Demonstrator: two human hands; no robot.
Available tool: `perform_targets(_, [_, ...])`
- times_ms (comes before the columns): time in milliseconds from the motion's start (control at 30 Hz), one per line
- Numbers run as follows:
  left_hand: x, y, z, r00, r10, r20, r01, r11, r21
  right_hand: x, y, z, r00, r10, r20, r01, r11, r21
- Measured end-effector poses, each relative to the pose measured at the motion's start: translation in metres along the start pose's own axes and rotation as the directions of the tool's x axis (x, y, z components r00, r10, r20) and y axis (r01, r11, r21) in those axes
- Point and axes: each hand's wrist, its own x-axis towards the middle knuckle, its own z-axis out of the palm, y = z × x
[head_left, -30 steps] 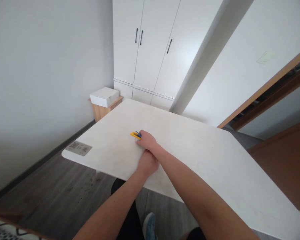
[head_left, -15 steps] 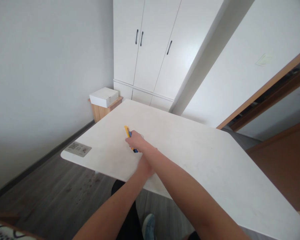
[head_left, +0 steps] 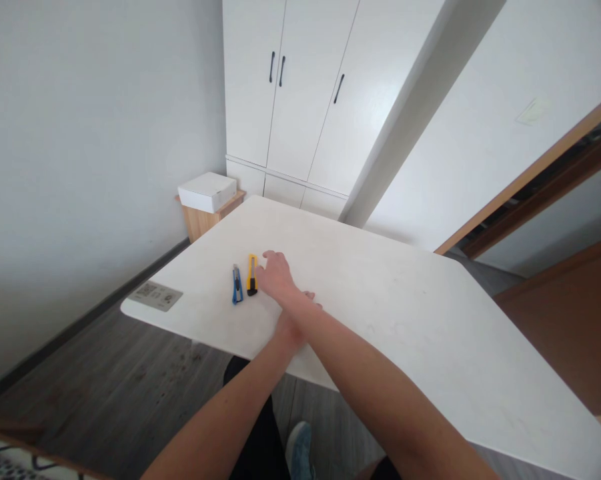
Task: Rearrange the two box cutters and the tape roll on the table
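Observation:
Two box cutters lie side by side on the white table [head_left: 380,293]. The blue box cutter [head_left: 237,285] is on the left, and the yellow box cutter [head_left: 252,275] with a black end is just right of it. My right hand [head_left: 276,272] is immediately right of the yellow one, fingers apart and holding nothing; whether a finger touches it I cannot tell. My left hand [head_left: 291,328] rests on the table under my crossed right forearm. Its spread fingertips show beyond the forearm, while the rest of its fingers are hidden.
A label sticker [head_left: 156,295] is on the table's left corner. Behind it, a white box [head_left: 207,192] stands on a wooden cabinet [head_left: 197,222] by the wall. Tall white cupboards [head_left: 300,87] rise past the far edge. A wooden-framed opening [head_left: 525,193] is at right.
My right hand has let go of the blue and yellow box cutters, which now lie apart on the table. It has opened and shifted slightly right. My left hand stays beneath the right forearm.

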Motion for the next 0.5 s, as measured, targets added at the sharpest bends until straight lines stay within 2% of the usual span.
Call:
perform_targets(133, [0.004, 0.011, -0.014, 1.000, 0.014, -0.006, -0.014, 1.000, 0.007, -0.016, 0.073, -0.034, 0.993, 0.008, -0.117, -0.009, 1.000, -0.008])
perform_targets(200, [0.006, 0.015, -0.021, 0.999, 0.040, -0.002, -0.040, 0.999, 0.007, -0.025, 0.108, -0.048, 0.989, 0.068, -0.133, -0.072, 0.997, -0.027])
perform_targets(267, [0.007, 0.018, -0.026, 0.998, 0.055, -0.005, -0.055, 0.998, 0.015, -0.030, 0.130, -0.056, 0.989, 0.099, -0.113, -0.105, 0.994, -0.041])
perform_targets(367, [0.007, 0.019, -0.028, 0.998, 0.056, -0.003, -0.055, 0.998, 0.036, -0.028, 0.129, -0.053, 0.998, 0.058, -0.019, -0.058, 0.998, 0.007])
perform_targets(500, [0.006, 0.017, -0.022, 1.000, 0.025, 0.010, -0.026, 0.993, 0.118, -0.005, 0.091, -0.028, 0.992, -0.059, 0.113, 0.053, 0.997, 0.054])
